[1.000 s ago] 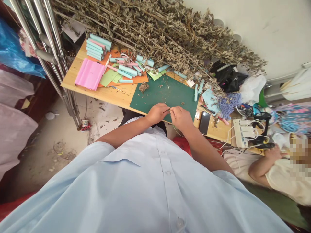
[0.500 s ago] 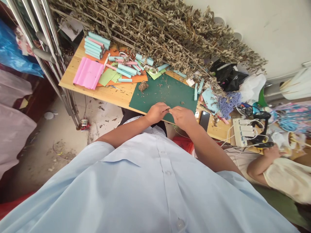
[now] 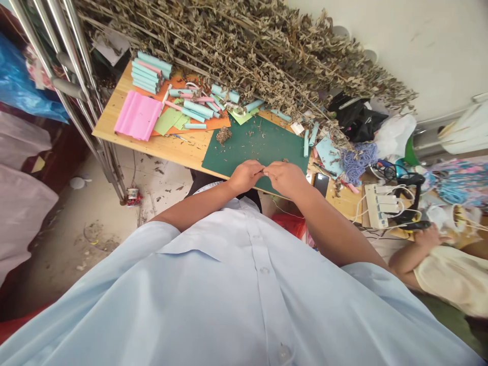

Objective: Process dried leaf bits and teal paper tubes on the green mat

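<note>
My left hand (image 3: 246, 177) and my right hand (image 3: 285, 179) meet at the near edge of a dark green mat (image 3: 263, 145). Fingers of both are pinched together, their tips almost touching. Whatever lies between the fingertips is too small and hidden to name. A clump of dried leaves (image 3: 223, 134) sits on the mat's left part, with brown crumbs scattered around it. Blue paper rolls (image 3: 196, 109) lie behind the mat to the left, on orange and green sheets. A black phone (image 3: 321, 184) rests right of my right hand.
Dried leafy stalks (image 3: 244, 56) are heaped across the back. Pink paper (image 3: 138, 116) lies at the table's left, beside metal crutches (image 3: 82, 91). On the right are purple cords (image 3: 358, 161), a white power strip (image 3: 376, 206) and another person's arm (image 3: 414, 254).
My right hand and forearm have shifted slightly, and the forearm now covers more of the phone. The fingertips of both hands are a little closer together.
</note>
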`<state>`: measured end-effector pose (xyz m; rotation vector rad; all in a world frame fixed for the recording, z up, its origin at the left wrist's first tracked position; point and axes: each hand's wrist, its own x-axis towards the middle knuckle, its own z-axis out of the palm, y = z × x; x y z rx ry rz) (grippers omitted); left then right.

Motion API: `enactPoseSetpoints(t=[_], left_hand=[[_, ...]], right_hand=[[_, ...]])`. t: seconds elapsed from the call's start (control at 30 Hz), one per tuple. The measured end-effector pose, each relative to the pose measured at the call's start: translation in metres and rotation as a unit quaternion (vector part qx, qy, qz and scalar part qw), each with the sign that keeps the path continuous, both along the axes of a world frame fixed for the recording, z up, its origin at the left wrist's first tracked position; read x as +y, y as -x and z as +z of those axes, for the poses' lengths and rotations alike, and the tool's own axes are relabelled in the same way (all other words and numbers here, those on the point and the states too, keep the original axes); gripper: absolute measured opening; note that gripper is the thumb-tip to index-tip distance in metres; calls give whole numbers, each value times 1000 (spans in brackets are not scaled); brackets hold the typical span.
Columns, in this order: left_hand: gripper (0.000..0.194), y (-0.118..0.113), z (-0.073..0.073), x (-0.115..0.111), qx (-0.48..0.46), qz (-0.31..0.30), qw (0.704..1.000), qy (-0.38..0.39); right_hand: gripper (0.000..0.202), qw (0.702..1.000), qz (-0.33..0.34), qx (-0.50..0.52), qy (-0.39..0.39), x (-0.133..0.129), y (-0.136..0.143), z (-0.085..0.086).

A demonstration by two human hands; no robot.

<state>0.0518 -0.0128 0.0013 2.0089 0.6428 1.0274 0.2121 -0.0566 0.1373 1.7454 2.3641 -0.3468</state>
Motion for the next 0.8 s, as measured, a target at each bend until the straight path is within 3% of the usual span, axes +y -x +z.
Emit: enactPoseSetpoints(t=[0.3, 0.5, 0.7, 0.8], left_hand=[[26, -1, 2, 2, 3, 6, 1000, 1], [26, -1, 2, 2, 18, 16, 1000, -1], [24, -2, -2, 3, 30, 13, 999, 0], [23, -1, -2, 3, 26, 10, 1000, -2]], right_hand=[[29, 992, -26, 85, -88, -9, -7, -16], [23, 950, -136, 227, -167, -22, -14, -29], [22, 911, -239, 302, -145, -29, -4, -59], [22, 900, -261, 317, -149, -28, 0, -63]])
